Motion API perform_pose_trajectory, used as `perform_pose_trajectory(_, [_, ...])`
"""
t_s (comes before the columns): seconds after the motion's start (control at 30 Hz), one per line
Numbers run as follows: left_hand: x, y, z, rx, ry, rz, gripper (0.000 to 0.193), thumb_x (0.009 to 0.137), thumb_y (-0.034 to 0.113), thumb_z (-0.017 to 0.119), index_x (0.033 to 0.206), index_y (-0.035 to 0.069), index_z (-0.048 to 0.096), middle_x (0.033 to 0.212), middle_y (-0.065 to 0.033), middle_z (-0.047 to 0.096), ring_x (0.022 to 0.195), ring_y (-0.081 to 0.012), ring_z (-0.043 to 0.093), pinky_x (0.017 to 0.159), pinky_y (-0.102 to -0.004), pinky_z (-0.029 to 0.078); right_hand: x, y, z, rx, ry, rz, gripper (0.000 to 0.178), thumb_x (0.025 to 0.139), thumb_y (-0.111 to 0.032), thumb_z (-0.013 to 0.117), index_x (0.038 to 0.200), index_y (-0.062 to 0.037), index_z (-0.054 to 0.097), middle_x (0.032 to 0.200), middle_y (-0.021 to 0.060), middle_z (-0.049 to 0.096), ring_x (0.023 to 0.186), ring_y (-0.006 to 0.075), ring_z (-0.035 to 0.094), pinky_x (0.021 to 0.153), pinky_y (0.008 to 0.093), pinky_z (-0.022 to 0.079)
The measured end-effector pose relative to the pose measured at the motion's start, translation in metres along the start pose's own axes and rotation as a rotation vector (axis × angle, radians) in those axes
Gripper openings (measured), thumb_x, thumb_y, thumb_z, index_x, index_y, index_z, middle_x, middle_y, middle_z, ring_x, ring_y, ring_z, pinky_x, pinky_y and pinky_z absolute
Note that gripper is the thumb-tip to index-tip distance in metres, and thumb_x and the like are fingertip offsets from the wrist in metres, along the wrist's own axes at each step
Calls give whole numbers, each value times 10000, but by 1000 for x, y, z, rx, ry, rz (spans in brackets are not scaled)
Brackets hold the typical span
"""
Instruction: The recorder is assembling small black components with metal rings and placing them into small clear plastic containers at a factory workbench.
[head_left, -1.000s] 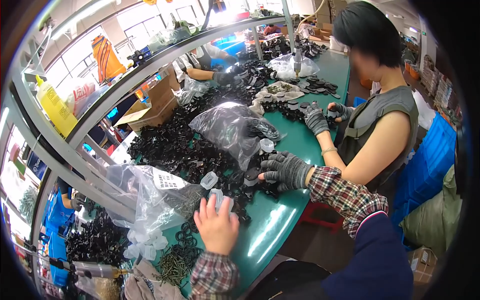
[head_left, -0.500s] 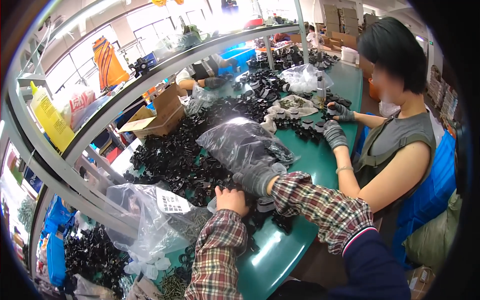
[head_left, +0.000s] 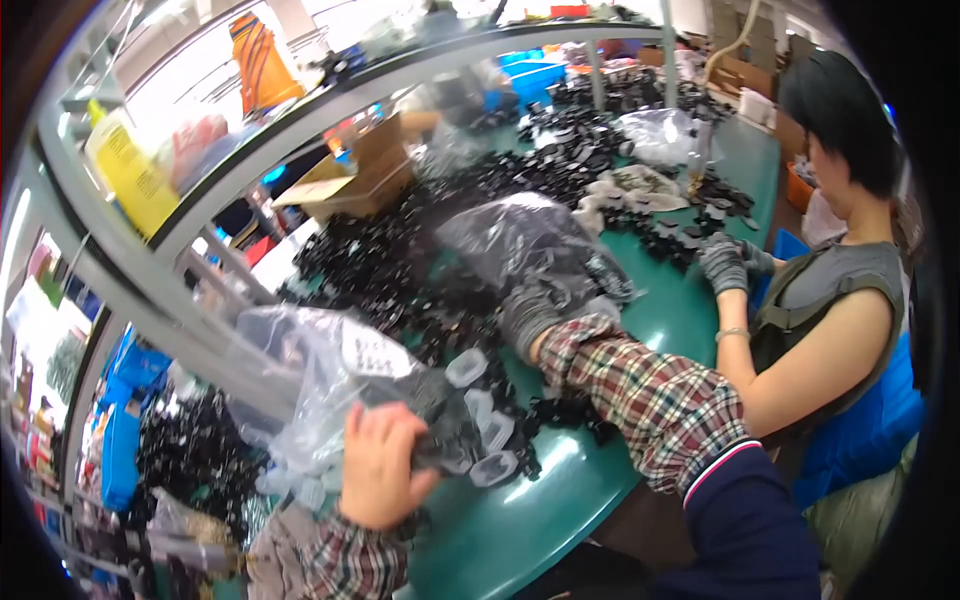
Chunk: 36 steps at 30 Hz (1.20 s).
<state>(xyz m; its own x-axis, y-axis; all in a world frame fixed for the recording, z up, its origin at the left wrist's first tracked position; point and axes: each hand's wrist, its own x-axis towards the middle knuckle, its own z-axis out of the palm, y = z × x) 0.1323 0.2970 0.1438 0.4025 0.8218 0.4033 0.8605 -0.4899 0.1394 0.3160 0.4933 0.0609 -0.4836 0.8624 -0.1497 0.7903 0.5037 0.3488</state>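
My left hand [head_left: 385, 465], bare and slightly blurred, is raised near the table's front edge with fingers stretched and thumb apart. Beside it lies a clear plastic bag [head_left: 315, 385] with a white label and small dark-looking contents. Several translucent plastic pieces [head_left: 490, 420] rest to the right of that hand. My right hand [head_left: 530, 320], in a grey glove, reaches to the near side of a large plastic bag [head_left: 530, 235] holding dark contents. Its fingertips are hard to make out against the bag. Small black parts [head_left: 370, 280] are heaped behind both hands.
A metal shelf frame [head_left: 400, 95] crosses over the table's left and far side. An open cardboard box [head_left: 360, 185] stands behind the heap. On the right, a co-worker [head_left: 840, 270] in grey gloves handles black parts at the green table [head_left: 665, 325].
My left hand has drawn back left from the black parts, its fingers now apart. Translucent pieces show near where it was. My right hand has shifted further over to the large bag.
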Motion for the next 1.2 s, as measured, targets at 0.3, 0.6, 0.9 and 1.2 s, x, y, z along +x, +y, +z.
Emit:
perform_pose_trajectory(0.3, [-176, 46, 40, 5, -13, -263, 433, 547, 152, 674, 950, 90, 530, 963, -57, 526, 936, -239, 501, 838, -396, 348, -34, -31, -26, 99, 179, 32, 343, 742, -338, 584, 983, -98, 629, 1020, 106, 599, 1022, 310, 529, 957, 518, 274])
perform_pose_trajectory(0.6, [-204, 54, 56, 55, 89, -406, 475, 565, 163, 677, 1015, 96, 541, 956, -50, 534, 896, -232, 501, 799, -382, 359, -97, -36, -94, 718, 175, 5, 338, 681, -389, 642, 843, -97, 590, 877, 122, 579, 861, 280, 557, 721, 385, 431])
perform_pose_trajectory(0.9, [-256, 40, 24, 84, 184, -381, 520, 579, 195, 698, 1062, 105, 526, 1011, -71, 512, 955, -255, 483, 837, -394, 346, -226, -154, -102, 469, -33, -598, 309, 688, -404, 599, 663, -96, 592, 697, 104, 570, 700, 278, 572, 588, 392, 449])
perform_pose_trajectory(1.2, [-265, 134, 98, -270, 303, 281, 351, 663, 315, 647, 967, 157, 573, 1008, -66, 519, 938, -226, 500, 827, -457, 346, -233, -224, 1, 878, 692, -544, 220, 736, -260, 590, 857, -77, 565, 910, 94, 580, 810, 273, 553, 703, 406, 463])
